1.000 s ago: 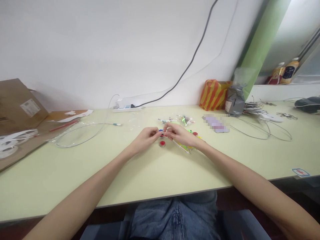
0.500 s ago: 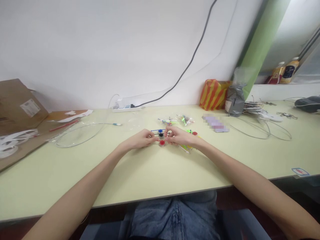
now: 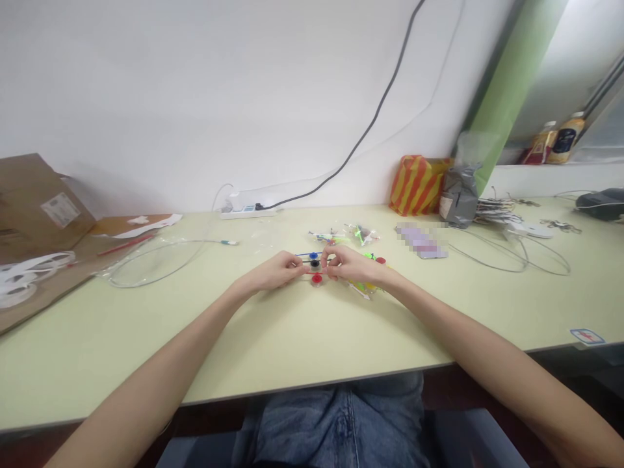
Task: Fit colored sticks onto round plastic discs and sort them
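Red rod [image 3: 309,273], both ends hidden.

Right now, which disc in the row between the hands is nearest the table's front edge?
The red disc at the row's near end; the black disc is behind it, the blue disc farthest back. A second red piece sits outside the row.

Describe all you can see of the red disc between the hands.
The red disc is small, round and plastic-looking, with a pale or clear part beneath. It sits roughly level on the table, nearer its front edge than the black disc, between left hand and right hand. Finger contact cannot be made out.
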Demonstrator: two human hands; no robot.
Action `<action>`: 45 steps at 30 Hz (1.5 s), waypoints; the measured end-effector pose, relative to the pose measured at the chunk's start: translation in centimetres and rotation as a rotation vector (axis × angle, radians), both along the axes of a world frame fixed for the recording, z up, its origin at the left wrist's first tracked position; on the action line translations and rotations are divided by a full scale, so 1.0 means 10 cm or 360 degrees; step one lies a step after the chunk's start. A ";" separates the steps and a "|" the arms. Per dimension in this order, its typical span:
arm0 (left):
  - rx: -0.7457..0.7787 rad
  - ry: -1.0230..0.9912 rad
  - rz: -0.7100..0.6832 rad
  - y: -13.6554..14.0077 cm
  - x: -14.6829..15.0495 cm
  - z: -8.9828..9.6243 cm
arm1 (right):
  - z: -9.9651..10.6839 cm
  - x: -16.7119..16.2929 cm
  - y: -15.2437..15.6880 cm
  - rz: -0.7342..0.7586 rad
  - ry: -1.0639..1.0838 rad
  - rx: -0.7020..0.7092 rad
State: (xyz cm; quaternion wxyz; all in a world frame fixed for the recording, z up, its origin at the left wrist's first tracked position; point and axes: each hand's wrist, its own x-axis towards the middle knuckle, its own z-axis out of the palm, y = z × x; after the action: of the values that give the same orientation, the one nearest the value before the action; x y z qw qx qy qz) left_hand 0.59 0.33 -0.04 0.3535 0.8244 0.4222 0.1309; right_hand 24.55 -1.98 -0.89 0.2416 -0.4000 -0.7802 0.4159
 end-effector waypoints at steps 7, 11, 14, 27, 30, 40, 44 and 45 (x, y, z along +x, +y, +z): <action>0.0028 0.0066 -0.0035 0.03 0.00 -0.03 | 0.02 0.01 -0.01 0.0020 -0.0065 0.0021; 0.0129 0.0172 -0.0025 0.07 0.00 -0.07 | 0.03 -0.01 0.00 -0.0028 -0.0140 0.0089; 0.0165 0.0233 -0.0011 0.08 0.00 -0.08 | 0.03 -0.02 0.01 -0.0042 -0.0161 0.0083; 0.0281 0.0306 0.0026 0.00 0.01 -0.06 | 0.04 -0.04 0.00 -0.0013 -0.0214 0.0037; 0.0374 0.0330 0.0048 -0.05 0.02 -0.05 | -0.01 -0.04 -0.01 -0.0050 -0.0255 0.0191; 0.0612 0.0145 0.0188 -0.10 0.14 -0.06 | 0.00 -0.07 -0.07 -0.0274 -0.0236 0.0582; 0.0670 -0.0017 0.0275 -0.09 0.14 -0.01 | 0.02 -0.05 -0.01 -0.0366 -0.0089 0.0634; 0.0686 -0.0007 0.0286 -0.09 0.14 -0.01 | 0.02 -0.05 0.00 -0.0363 -0.0082 0.0631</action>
State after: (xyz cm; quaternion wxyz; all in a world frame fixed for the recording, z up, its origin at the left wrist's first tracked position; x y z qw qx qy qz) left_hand 1.97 -0.54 -0.11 0.1571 0.8397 0.4553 0.2507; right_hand 24.09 -1.96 -0.69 0.3410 -0.4406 -0.8023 0.2142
